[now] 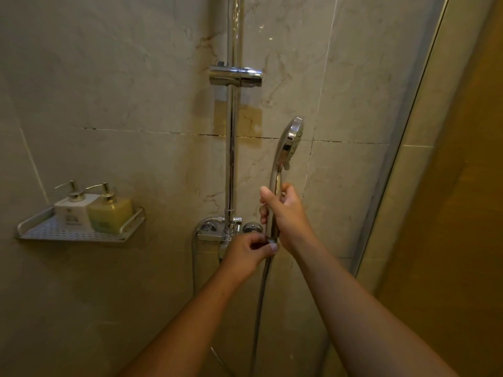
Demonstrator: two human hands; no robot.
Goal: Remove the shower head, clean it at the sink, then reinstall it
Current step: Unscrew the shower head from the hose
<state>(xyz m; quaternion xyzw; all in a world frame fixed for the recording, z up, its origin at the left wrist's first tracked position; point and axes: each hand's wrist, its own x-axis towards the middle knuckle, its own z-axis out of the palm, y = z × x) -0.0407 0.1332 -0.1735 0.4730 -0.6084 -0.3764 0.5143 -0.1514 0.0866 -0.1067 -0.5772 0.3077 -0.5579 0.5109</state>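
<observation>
**Hands working the hose joint loose under the shower head**

A person is holding the shower head [289, 144] upright in front of a tiled wall, well below the empty holder [235, 75] on the chrome rail [232, 164]. The right hand [285, 213] is wrapping closed around the handle, thumb across the front. The left hand [249, 251] is pinching the nut [273, 242] at the handle's foot, where the hose [261, 295] is hanging down and out of view. The two hands are almost touching at that joint. Whether the nut is already turning cannot be told.

This is looking like the unscrewing stage, with the cleaning and refitting not yet begun. Doing it well is likely meaning keeping the handle dead steady in the right hand while the left fingertips are turning only the nut, so the hose is not twisting with it. Wet chrome may be slipping; a firm pinch is helping. A washer may be sitting inside and could drop. A shelf [76, 232] with two bottles [94, 210] is standing well to the left.
</observation>
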